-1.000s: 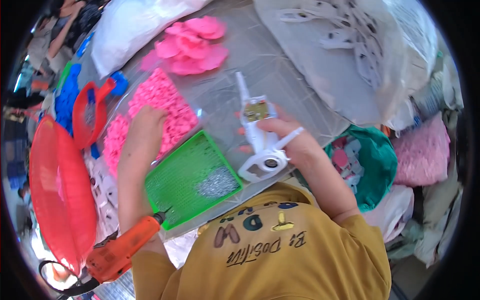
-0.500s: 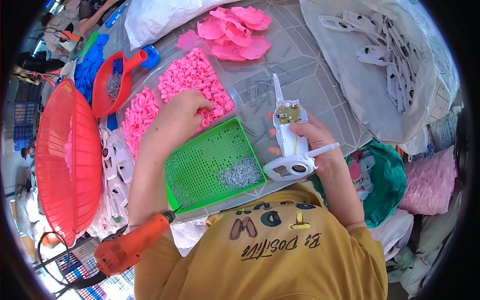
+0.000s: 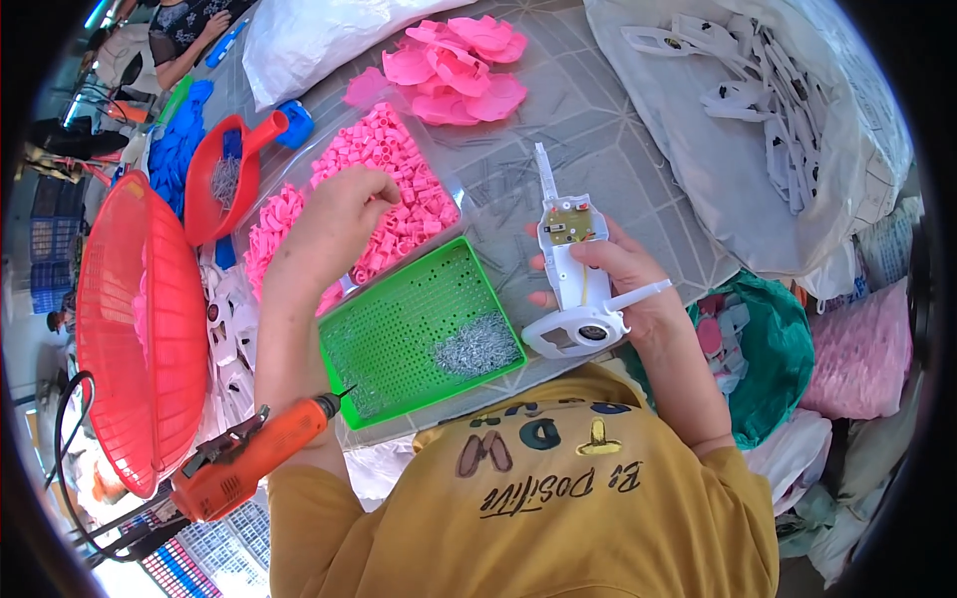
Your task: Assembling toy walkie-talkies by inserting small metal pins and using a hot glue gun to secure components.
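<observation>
My left hand (image 3: 344, 204) hovers above pink tube-shaped plastic pieces (image 3: 404, 184) in a clear bin. Its fingers are bent inward, and whatever may be between them is hidden. In my right hand (image 3: 628, 274) is a white plastic housing (image 3: 580, 279), with the thumb on top and fingers underneath. A small tan circuit board (image 3: 570, 225) with thin wires sits in its upper part, and a round dark piece is set in its wide lower end. Between my hands lies a green perforated tray (image 3: 389, 319) with a heap of small silvery screws (image 3: 477, 346).
An orange power screwdriver (image 3: 254, 463) is beside my left forearm, its bit over the tray's corner. Left stand a red basket (image 3: 140, 329) and a red scoop (image 3: 207, 189). Pink shell pieces (image 3: 459, 75) lie far off. Right are a sack of white housings (image 3: 678, 179) and a green bag (image 3: 778, 349).
My left hand has lifted from the pink pieces and drawn back left. The screwdriver has shifted slightly. My right hand still holds the white housing in nearly the same place.
</observation>
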The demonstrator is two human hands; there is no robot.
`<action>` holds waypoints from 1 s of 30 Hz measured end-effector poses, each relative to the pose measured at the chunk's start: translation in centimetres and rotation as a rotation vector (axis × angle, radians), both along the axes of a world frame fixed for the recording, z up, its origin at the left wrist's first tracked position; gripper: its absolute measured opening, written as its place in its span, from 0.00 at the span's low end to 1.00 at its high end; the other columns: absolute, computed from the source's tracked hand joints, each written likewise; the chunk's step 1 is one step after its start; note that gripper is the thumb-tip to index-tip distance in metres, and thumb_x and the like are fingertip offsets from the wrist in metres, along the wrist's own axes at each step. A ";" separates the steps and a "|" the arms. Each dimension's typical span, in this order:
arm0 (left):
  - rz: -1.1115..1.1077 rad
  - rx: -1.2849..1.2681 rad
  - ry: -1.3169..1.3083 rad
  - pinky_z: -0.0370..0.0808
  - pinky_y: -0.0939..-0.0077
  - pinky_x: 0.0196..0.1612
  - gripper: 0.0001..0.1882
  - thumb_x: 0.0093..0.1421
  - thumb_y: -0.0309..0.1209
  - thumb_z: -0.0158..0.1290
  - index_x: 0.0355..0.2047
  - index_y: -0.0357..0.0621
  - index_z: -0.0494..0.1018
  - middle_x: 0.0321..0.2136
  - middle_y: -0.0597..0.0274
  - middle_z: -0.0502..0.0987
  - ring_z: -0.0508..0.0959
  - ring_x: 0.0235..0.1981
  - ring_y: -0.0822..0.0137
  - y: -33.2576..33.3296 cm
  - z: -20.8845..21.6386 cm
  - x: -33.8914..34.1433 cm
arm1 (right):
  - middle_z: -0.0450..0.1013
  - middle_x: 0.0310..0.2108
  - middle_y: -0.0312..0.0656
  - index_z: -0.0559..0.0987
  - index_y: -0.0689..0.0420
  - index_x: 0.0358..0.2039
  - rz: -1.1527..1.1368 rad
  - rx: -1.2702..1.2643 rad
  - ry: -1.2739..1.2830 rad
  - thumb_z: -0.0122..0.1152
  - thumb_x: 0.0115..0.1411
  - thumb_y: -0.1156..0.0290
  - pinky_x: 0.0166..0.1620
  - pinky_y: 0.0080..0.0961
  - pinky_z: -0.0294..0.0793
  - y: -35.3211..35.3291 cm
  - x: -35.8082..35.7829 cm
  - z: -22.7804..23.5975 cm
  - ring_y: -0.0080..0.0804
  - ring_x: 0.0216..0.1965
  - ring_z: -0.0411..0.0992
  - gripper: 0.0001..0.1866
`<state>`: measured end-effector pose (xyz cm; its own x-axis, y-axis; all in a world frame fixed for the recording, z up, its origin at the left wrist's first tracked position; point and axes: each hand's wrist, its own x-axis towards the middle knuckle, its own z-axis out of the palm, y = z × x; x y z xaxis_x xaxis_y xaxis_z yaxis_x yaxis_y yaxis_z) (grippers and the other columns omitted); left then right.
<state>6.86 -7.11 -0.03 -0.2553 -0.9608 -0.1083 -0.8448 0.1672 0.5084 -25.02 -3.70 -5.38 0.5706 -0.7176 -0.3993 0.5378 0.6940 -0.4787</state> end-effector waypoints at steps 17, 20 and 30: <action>-0.052 -0.062 0.121 0.74 0.69 0.45 0.13 0.59 0.25 0.58 0.45 0.35 0.77 0.36 0.53 0.79 0.79 0.38 0.60 0.4 0.6 -1.9 | 0.68 0.59 0.54 0.62 0.59 0.65 -0.019 0.000 0.001 0.58 0.59 0.78 0.50 0.55 0.81 0.4 -0.3 -0.2 0.46 0.51 0.76 0.33; -0.056 0.001 0.419 0.75 0.72 0.45 0.12 0.62 0.24 0.56 0.46 0.35 0.76 0.36 0.57 0.79 0.79 0.38 0.65 0.9 1.0 -4.6 | 0.71 0.55 0.53 0.60 0.57 0.66 -0.015 0.027 0.028 0.58 0.59 0.80 0.51 0.55 0.81 0.5 0.4 0.8 0.47 0.51 0.76 0.34; -0.029 0.222 0.912 0.73 0.83 0.40 0.10 0.61 0.22 0.58 0.44 0.36 0.80 0.38 0.63 0.82 0.78 0.36 0.76 1.2 0.3 -11.7 | 0.69 0.56 0.47 0.57 0.54 0.67 -0.032 -0.106 0.064 0.59 0.63 0.77 0.50 0.47 0.82 1.9 0.9 1.8 0.43 0.50 0.76 0.35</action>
